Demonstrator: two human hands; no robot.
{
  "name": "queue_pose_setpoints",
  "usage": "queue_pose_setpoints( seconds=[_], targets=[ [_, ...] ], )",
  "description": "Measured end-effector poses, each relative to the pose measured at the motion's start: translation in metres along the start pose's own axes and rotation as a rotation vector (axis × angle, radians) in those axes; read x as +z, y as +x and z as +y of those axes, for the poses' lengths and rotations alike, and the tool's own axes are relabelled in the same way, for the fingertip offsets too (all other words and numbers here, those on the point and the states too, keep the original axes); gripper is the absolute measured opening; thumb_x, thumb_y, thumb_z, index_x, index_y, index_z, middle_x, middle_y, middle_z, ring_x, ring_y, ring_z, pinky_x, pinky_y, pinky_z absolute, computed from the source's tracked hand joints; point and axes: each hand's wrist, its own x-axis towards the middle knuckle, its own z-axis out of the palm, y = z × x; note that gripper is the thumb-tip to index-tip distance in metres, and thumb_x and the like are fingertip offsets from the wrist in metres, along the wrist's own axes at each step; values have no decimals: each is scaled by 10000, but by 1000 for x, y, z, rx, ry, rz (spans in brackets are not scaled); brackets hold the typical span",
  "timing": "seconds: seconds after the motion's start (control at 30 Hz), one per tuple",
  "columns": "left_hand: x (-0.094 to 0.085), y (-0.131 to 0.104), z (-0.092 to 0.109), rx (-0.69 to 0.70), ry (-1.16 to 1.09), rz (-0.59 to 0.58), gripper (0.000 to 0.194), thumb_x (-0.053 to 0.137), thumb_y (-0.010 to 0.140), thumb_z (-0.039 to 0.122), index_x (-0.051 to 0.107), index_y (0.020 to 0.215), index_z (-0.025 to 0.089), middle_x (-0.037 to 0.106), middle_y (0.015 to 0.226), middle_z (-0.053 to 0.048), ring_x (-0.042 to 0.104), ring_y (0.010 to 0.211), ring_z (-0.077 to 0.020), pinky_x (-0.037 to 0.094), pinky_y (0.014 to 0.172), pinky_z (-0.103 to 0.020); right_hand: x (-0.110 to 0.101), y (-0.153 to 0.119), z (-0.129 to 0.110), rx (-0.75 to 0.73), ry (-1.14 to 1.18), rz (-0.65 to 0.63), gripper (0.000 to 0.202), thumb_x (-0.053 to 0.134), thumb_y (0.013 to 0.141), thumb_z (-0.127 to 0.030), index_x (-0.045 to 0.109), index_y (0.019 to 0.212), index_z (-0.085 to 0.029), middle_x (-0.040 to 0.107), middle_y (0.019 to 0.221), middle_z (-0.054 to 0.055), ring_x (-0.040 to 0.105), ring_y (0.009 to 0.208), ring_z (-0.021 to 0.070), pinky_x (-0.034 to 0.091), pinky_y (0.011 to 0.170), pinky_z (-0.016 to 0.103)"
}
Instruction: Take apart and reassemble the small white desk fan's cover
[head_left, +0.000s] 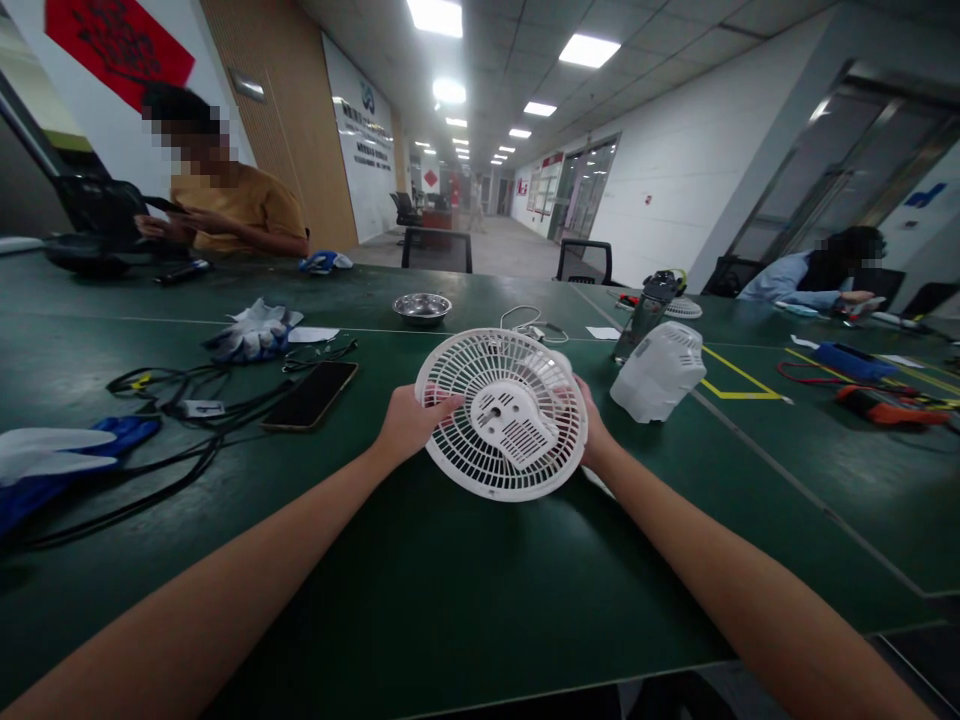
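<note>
The fan grille point(507, 425) is held over the green table point(465, 600), left of a white cover point(660, 372). The left hand point(409, 424) grasps its left rim, thumb in front. The right hand point(593, 428) is at the opposite rim; fingers largely hidden, grip cannot be told.

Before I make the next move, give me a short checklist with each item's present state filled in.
1. Left hand on the round white plastic grille: ok, thumb across its left side.
2. Right hand on the grille's opposite side: ok, at the right edge.
3. Right hand's finger placement: cannot tell, the grille hides most of it.
4. White plastic housing resting on its own: ok, on the green table to the right, not held.
5. Thin black cables laid neatly: not ok, loosely looped on the left.
6. Shiny round metal bowl's contents: cannot tell, too small to make out.
</note>
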Motion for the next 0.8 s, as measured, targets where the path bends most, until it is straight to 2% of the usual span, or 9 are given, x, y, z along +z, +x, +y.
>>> queue_pose_setpoints(
  seconds=[0.03, 0.07, 0.13, 0.27, 0.33, 0.43, 0.57, 0.67, 0.8],
  targets=[
    [0, 0, 0, 6, 12, 0, 246, 765, 806, 396, 734, 903, 172, 771, 811, -69, 745, 708, -249, 632, 636, -409, -12, 4, 2, 19, -39, 85, 608, 449, 914, -484, 335, 1471, -269, 675, 1011, 60, 685, 802, 272, 583, 804, 555],
    [0, 0, 0, 6, 23, 2, 245, 760, 810, 399, 735, 898, 171, 771, 814, -72, 746, 712, -249, 632, 644, -411, -26, 8, 4, 34, -188, 215, 654, 535, 864, -469, 356, 1461, -270, 661, 1028, 59, 673, 832, 271, 565, 848, 548],
    [0, 0, -1, -13, 33, 6, 241, 755, 811, 396, 737, 893, 170, 771, 813, -74, 745, 708, -249, 631, 647, -413, -51, 12, 8, 26, -581, 320, 723, 682, 744, -426, 451, 1404, -246, 632, 1067, 80, 634, 971, 311, 482, 978, 571],
    [-1, 1, -3, -100, 26, 9, 219, 763, 800, 364, 736, 907, 174, 766, 791, -70, 743, 682, -252, 625, 617, -409, -76, 14, 17, 71, -925, 352, 755, 729, 683, -366, 484, 1386, -240, 548, 1126, 116, 582, 1036, 331, 461, 982, 529],
    [-2, 2, -7, -138, 16, 12, 203, 759, 804, 343, 733, 922, 180, 768, 804, -70, 749, 698, -254, 628, 629, -414, -78, 15, 16, 63, -958, 335, 692, 708, 701, -336, 508, 1355, -231, 518, 1141, 121, 577, 1023, 317, 469, 968, 497],
    [-3, 5, -14, -164, 7, 16, 201, 757, 807, 339, 731, 932, 183, 771, 832, -77, 755, 727, -261, 633, 658, -430, -82, 18, 5, -91, -1013, 404, 499, 651, 756, -313, 583, 1237, -199, 507, 1165, 142, 530, 1128, 326, 426, 1025, 485],
    [-4, 7, -19, -180, 5, -1, 211, 751, 820, 349, 727, 941, 178, 774, 844, -82, 756, 733, -265, 633, 669, -434, -108, 20, -10, -229, -1113, 776, 565, 644, 741, -296, 539, 1287, -201, 440, 1352, 164, 400, 1317, 349, 324, 1108, 516],
    [-5, 7, -18, -198, -9, -22, 224, 737, 839, 354, 719, 969, 172, 777, 861, -78, 758, 743, -261, 635, 678, -429, -132, 20, 3, -89, -1024, 956, 777, 687, 677, -302, 420, 1397, -188, 437, 1411, 180, 403, 1349, 374, 322, 1114, 526],
    [-6, 6, -17, -210, -25, -45, 209, 731, 850, 349, 716, 961, 172, 779, 853, -72, 760, 752, -261, 633, 681, -419, -147, 21, 37, 252, -710, 832, 999, 768, 632, -429, 267, 1449, -145, 585, 1303, 207, 595, 1168, 365, 450, 1006, 475]
  ],
)
